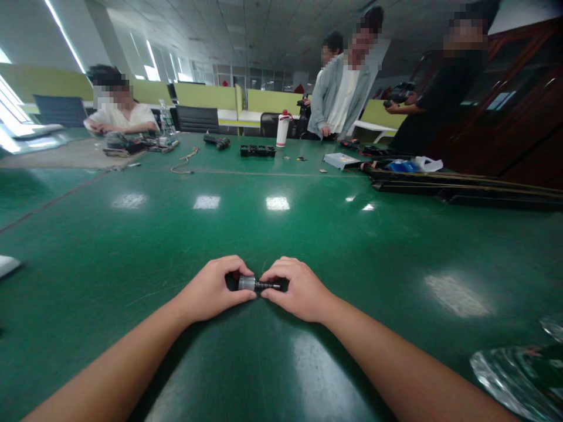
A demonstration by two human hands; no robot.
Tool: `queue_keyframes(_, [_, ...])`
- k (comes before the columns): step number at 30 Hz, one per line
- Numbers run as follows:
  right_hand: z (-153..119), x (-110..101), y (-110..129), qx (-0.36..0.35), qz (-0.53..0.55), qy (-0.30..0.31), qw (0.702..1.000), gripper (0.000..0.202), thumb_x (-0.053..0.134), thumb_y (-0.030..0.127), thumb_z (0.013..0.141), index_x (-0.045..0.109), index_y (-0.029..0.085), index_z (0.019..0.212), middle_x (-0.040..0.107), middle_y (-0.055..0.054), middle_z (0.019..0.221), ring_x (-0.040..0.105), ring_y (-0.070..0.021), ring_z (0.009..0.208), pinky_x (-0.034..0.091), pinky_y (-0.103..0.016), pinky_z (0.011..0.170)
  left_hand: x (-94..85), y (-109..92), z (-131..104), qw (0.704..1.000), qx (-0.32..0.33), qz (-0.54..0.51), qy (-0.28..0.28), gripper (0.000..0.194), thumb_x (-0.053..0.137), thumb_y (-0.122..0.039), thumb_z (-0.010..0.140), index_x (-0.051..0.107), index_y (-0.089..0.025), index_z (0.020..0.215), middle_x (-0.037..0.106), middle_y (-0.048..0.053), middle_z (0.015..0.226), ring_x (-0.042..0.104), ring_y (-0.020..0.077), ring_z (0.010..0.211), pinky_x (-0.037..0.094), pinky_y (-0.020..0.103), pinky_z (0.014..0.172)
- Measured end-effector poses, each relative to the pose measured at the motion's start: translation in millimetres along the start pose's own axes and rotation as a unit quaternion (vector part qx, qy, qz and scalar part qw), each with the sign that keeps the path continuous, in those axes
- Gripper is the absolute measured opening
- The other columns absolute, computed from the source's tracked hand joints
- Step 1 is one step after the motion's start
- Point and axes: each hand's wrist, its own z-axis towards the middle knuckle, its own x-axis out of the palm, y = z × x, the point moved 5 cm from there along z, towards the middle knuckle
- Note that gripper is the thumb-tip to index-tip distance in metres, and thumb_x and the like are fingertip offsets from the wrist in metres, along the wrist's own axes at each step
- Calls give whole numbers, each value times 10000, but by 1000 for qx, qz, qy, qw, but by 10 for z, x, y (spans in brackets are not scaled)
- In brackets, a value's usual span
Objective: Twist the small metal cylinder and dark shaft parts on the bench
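Head view: a silver-and-black cylindrical metal part [247,283] lies level at lower centre of the frame, shaft [273,286] rightward. The left hand [213,293], fingers curled, grasps its body; the right hand [303,291] arches about the shaft, contact indeterminable.

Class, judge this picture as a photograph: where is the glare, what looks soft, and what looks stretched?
Head view: pale reflections glare on the green table, and the window at far left is washed out; head view: the cabinet looks dark and soft, while the metal part is clearer; head view: clear plastic at lower right looks stretched.
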Motion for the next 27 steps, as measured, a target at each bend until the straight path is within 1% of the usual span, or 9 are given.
queue_keyframes(14, [-7, -12, 3, 8, -2, -10, 1000, 105, 764, 180, 739, 719, 207, 830, 694, -6, 789, 580, -167, 784, 422, -313, 749, -3, -13, -3, 1000, -4, 2, 3, 203, 747, -323, 753, 661, -187, 878, 672, 22, 879, 624, 192, 826, 458, 281, 741])
queue_keyframes(27, [-19, -24, -12, 13, -15, -25, 999, 110, 772, 172, 708, 712, 205, 795, 675, 1, 759, 574, -163, 776, 406, -319, 757, 3, 4, -3, 1000, -6, -6, 5, 230, 759, -338, 751, 662, -180, 886, 661, 15, 878, 617, 185, 827, 448, 279, 745])
